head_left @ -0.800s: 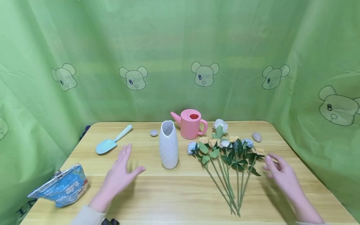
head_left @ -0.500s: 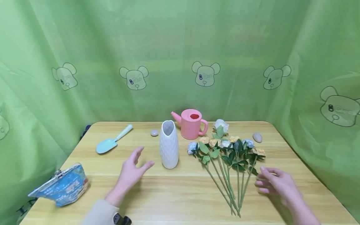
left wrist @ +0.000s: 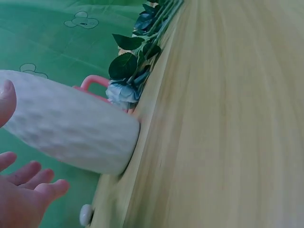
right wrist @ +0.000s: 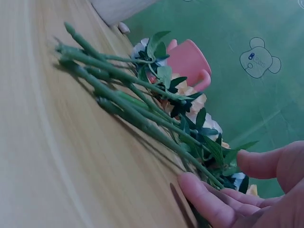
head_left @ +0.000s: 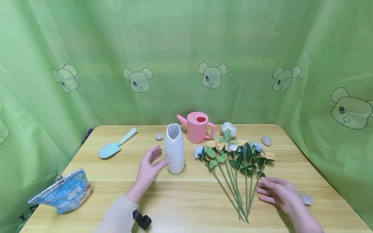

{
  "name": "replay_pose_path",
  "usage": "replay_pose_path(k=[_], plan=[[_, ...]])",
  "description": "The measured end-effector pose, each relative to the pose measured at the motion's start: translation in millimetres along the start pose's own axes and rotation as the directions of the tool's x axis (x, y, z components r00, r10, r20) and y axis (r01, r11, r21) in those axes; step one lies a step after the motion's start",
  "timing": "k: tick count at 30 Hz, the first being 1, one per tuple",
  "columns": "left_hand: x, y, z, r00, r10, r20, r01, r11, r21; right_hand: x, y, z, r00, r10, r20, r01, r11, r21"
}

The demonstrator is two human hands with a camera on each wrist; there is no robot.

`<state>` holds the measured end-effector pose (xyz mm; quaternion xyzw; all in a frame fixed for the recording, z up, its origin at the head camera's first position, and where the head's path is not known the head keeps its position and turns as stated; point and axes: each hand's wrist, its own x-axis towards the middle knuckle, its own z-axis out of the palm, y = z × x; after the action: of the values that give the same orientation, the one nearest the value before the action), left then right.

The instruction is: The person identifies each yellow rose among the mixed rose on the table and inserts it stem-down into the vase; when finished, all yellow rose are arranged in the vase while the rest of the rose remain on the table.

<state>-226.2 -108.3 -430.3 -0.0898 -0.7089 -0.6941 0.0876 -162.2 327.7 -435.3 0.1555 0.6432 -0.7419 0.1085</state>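
The left hand (head_left: 150, 168) is spread open beside the vase (head_left: 174, 149) to cup it; the right hand's fingers (head_left: 266, 189), uncurled, are laid at the stems (head_left: 237, 191).

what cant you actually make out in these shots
- Inside of the white vase: head view sees only its dark mouth.
- Whether the left hand touches the vase: too close to tell.
- Small grey thing behind the right hand: partly hidden, blurred.
- Print on the blue pouch: too small.
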Motion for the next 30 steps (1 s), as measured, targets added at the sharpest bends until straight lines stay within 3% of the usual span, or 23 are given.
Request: replay_pose_path(k=[8, 17, 24, 30], plan=[[6.9, -5.4, 14.9, 1.000, 0.017, -0.026, -0.019, 0.998, -0.060, 1, 2, 6, 1.000, 0.015, -0.008, -0.015, 0.999, 0.049], [2.2, 15.0, 20.6, 1.000, -0.002, -0.028, 0.000, 0.998, -0.060, 3, 1, 9, 0.997, 0.022, -0.071, -0.021, 1.000, 0.005], [2.3, 19.1, 23.1, 0.999, -0.013, -0.035, 0.012, 0.999, -0.038, 0, -7, 1, 0.997, -0.028, -0.070, 0.029, 1.000, 0.012], [3.1, 20.3, 23.9, 1.000, -0.006, -0.007, 0.006, 0.999, -0.033, -6, -35, -5, 0.986, -0.139, -0.095, 0.139, 0.990, -0.007]])
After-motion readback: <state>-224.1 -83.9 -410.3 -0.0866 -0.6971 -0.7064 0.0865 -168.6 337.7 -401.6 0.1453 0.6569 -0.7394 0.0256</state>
